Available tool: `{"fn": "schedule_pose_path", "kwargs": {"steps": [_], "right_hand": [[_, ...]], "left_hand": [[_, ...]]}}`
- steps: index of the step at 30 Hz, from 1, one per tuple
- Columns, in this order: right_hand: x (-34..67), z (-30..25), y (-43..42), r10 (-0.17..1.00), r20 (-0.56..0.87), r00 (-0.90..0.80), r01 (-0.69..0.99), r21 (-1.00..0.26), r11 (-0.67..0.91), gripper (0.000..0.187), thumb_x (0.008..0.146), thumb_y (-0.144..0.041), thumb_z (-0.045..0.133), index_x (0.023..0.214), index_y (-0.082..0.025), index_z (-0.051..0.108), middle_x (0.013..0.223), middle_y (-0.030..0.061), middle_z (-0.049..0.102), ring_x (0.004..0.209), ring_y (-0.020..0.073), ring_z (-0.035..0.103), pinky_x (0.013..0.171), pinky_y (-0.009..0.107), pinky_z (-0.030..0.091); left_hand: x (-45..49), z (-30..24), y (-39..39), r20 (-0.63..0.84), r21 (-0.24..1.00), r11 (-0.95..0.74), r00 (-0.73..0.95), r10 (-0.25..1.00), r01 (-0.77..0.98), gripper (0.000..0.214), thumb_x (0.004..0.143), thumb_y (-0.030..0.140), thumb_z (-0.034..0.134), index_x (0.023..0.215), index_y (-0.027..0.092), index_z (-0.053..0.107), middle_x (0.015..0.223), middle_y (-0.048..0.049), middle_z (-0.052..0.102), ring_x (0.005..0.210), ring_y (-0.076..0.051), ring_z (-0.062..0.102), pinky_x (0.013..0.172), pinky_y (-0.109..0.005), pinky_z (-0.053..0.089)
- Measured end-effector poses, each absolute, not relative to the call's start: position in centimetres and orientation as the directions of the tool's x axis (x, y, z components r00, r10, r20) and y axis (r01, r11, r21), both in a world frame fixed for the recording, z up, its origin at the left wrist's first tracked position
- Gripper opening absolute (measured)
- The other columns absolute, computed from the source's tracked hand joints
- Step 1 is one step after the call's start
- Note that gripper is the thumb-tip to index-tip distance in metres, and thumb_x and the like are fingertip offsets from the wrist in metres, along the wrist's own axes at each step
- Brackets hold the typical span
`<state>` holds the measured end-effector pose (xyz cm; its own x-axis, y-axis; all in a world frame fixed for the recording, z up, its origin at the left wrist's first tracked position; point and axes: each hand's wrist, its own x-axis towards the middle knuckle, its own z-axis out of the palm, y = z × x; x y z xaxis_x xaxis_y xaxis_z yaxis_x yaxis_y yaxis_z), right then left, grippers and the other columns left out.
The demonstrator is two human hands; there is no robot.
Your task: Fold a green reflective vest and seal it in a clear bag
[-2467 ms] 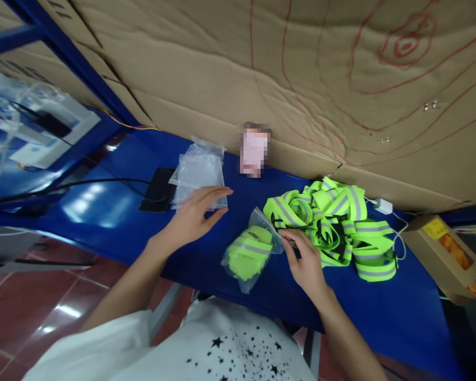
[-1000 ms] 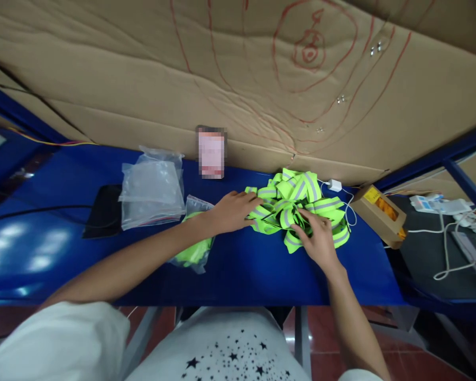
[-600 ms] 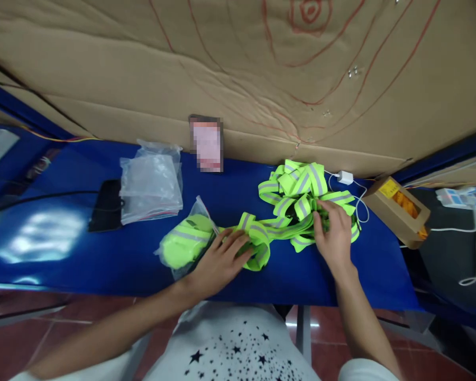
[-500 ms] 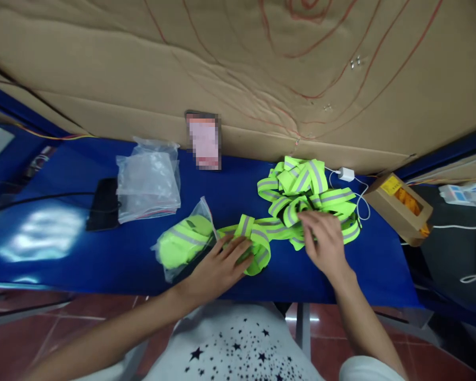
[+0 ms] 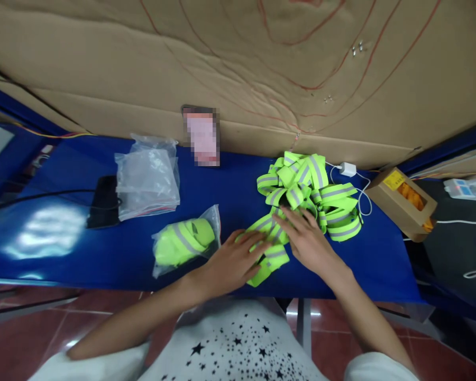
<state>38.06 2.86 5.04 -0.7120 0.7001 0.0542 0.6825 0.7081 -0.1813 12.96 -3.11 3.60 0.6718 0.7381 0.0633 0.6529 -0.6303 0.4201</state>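
Observation:
A heap of neon-yellow reflective straps (image 5: 315, 193) lies on the blue table (image 5: 103, 248). One strap (image 5: 270, 256) is pulled out toward the front edge. My left hand (image 5: 232, 264) lies flat on that strap, fingers spread. My right hand (image 5: 305, 241) rests beside it, fingers stretched over the strap where it meets the heap. Left of my hands lies a clear bag (image 5: 184, 239) with a folded yellow strap inside.
A stack of empty clear bags (image 5: 147, 175) and a black phone (image 5: 102, 201) on a cable lie at the left. A white charger (image 5: 347, 169) and a brown box (image 5: 406, 203) sit at the right. A cardboard wall (image 5: 238, 69) stands behind.
Both hands went from the filled bag to the heap and drew one strap toward the front edge. My right hand has now come down next to my left on that strap.

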Motion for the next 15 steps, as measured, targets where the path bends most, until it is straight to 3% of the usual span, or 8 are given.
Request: {"fn": "schedule_pose_path", "kwargs": {"steps": [4, 7, 10, 12, 15], "right_hand": [[38.9, 6.3, 5.2, 0.742, 0.166, -0.649, 0.731, -0.133, 0.669, 0.058, 0.101, -0.01, 0.044, 0.158, -0.018, 0.041, 0.166, 0.0166, 0.038, 0.155, 0.0299, 0.037, 0.128, 0.057, 0.025], [38.4, 6.6, 6.5, 0.756, 0.207, -0.621, 0.745, -0.145, 0.651, 0.052, 0.105, -0.023, 0.046, 0.158, -0.021, 0.042, 0.164, 0.0161, 0.041, 0.15, 0.0302, 0.043, 0.125, 0.056, 0.029], [37.4, 6.4, 6.9, 0.806, 0.261, -0.531, 0.802, -0.152, 0.578, 0.052, 0.103, -0.03, 0.053, 0.154, -0.02, 0.046, 0.16, 0.0194, 0.043, 0.144, 0.0365, 0.047, 0.116, 0.058, 0.038], [37.2, 6.0, 7.1, 0.852, 0.325, -0.41, 0.86, -0.172, 0.48, 0.057, 0.1, -0.032, 0.059, 0.153, -0.018, 0.047, 0.159, 0.0223, 0.042, 0.142, 0.0409, 0.045, 0.109, 0.059, 0.042], [37.7, 5.5, 7.9, 0.887, 0.335, -0.318, 0.874, -0.26, 0.411, 0.056, 0.097, -0.03, 0.064, 0.15, -0.019, 0.05, 0.147, 0.0208, 0.056, 0.133, 0.0395, 0.054, 0.103, 0.056, 0.046]], "left_hand": [[14.1, 3.6, -4.5, -0.015, 0.423, -0.686, 0.761, 0.648, 0.592, 0.047, 0.097, 0.022, 0.058, 0.143, 0.024, 0.05, 0.15, -0.0121, 0.054, 0.141, -0.035, 0.048, 0.114, -0.058, 0.042], [14.5, 4.1, -5.3, -0.022, 0.42, -0.686, 0.763, 0.646, 0.594, 0.054, 0.1, 0.028, 0.057, 0.151, 0.023, 0.044, 0.15, -0.0128, 0.054, 0.141, -0.035, 0.048, 0.113, -0.056, 0.042], [14.5, 4.5, -5.9, -0.026, 0.44, -0.7, 0.787, 0.616, 0.563, 0.057, 0.103, 0.045, 0.054, 0.154, 0.023, 0.041, 0.149, -0.012, 0.056, 0.14, -0.034, 0.05, 0.111, -0.053, 0.043], [14.2, 4.9, -6.0, -0.001, 0.464, -0.72, 0.813, 0.582, 0.516, 0.058, 0.106, 0.052, 0.047, 0.156, 0.024, 0.04, 0.148, -0.0104, 0.058, 0.137, -0.03, 0.055, 0.109, -0.048, 0.046], [13.5, 5.8, -5.2, 0.062, 0.484, -0.71, 0.789, 0.612, 0.512, 0.047, 0.111, 0.04, 0.038, 0.155, 0.026, 0.04, 0.146, -0.0064, 0.061, 0.119, -0.019, 0.067, 0.098, -0.032, 0.052]]}}
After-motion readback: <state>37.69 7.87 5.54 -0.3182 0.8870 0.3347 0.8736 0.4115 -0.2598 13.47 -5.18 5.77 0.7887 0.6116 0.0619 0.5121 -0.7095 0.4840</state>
